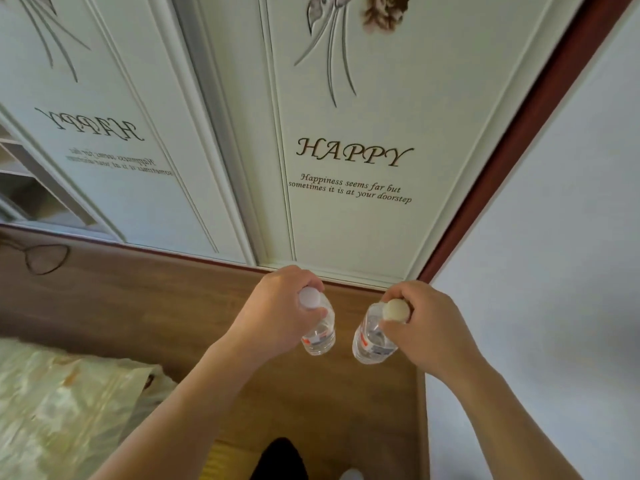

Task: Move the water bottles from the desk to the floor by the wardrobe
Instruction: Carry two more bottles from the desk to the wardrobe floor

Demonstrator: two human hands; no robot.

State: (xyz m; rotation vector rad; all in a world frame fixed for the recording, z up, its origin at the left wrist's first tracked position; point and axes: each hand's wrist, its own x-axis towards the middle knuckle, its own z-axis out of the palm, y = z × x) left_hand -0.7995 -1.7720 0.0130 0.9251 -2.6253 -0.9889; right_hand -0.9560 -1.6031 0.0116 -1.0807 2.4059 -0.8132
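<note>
Fingers of the left hand (277, 315) are curled around the neck of the white-capped bottle (320, 336), and the cream-capped bottle (372, 342) is gripped likewise by the right hand (429, 329). Both bottles are held caps up, side by side yet apart, just before the foot of the wardrobe (349, 230); whether the floor (173, 306) is touched cannot be told.

The left bottle (320, 336) and right bottle (369, 341) are both thin clear plastic, see-through and pretty shiny. The left one has a smooth white plastic cap (310, 297). The right one's cream cap (396, 309) looks more matt. Labels are printed, paper or film, can't tell. The floor (166, 306) is wood-grain boards, smooth, low sheen. The wardrobe doors (346, 230) look like pale satin-smooth panels with dark lettering, and their frame (512, 140) is reddish-brown wood. The wall (554, 271) is flat matt. The cloth (62, 410) at lower left is satiny and crinkled.
</note>
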